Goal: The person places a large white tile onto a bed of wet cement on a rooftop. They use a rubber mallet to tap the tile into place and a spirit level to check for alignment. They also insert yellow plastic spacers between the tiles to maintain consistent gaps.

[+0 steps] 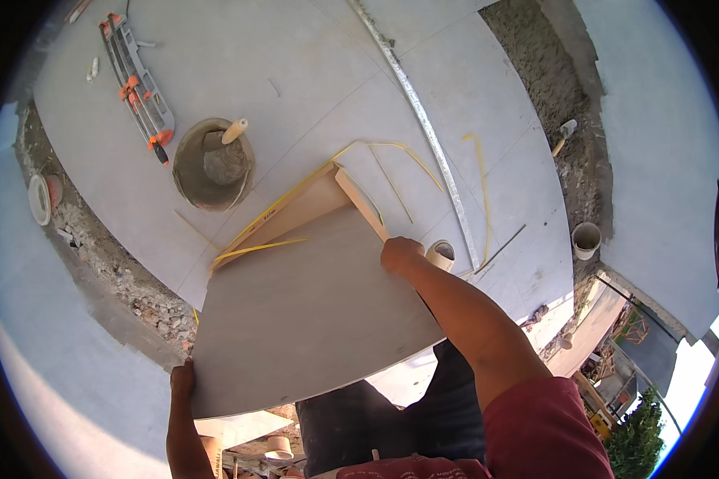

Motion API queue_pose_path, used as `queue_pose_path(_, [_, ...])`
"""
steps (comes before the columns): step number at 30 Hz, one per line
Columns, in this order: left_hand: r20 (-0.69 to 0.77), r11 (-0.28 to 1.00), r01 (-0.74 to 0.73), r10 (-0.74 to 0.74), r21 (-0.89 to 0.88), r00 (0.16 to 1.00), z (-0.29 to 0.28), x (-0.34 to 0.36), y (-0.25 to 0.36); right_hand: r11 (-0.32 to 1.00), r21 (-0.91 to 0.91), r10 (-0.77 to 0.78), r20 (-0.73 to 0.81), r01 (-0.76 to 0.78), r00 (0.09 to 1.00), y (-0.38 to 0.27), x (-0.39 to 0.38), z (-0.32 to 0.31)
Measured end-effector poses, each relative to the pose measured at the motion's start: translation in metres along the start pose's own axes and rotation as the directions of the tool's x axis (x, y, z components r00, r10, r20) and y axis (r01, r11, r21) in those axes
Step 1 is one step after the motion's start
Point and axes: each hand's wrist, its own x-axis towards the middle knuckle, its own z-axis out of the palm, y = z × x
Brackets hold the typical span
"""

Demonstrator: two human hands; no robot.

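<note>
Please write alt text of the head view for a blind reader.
A person's left hand and right hand hold a large grey tile at its edges, partly hiding opened cardboard. Beyond are a bucket holding a wooden-handled tool and an orange-and-grey tile cutter.

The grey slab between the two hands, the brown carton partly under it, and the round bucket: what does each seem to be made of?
Grey slab: probably ceramic or stone-like, matt; its face is plain grey without strong shine.
Brown carton: likely cardboard, dull, with thin, folded tan panels.
Round bucket: perhaps plastic; its inside is smeared grey, hiding the finish.
</note>
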Motion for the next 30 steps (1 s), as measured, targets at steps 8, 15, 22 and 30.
queue_pose_path(8, [0.009, 0.996, 0.078, -0.078, 0.051, 0.997, -0.001, -0.086, 0.002, 0.984, 0.139, 0.114, -0.035, -0.108, 0.993, 0.045, 0.027, 0.022])
queue_pose_path(15, [-0.100, 0.979, 0.191, -0.183, 0.077, 0.978, -0.050, -0.272, 0.126, 0.900, 0.433, -0.033, -0.048, 0.050, 0.998, 0.152, 0.039, -0.007])
queue_pose_path(22, [-0.169, 0.999, 0.042, -0.037, 0.026, 0.985, -0.108, -0.439, 0.205, 0.813, 0.557, -0.160, -0.063, 0.168, 0.985, 0.271, 0.014, -0.088])
queue_pose_path(30, [-0.480, 0.976, -0.215, 0.170, -0.040, 0.861, -0.191, -0.458, 0.460, 0.602, 0.764, 0.125, -0.376, 0.231, 0.918, 0.451, -0.010, -0.230])
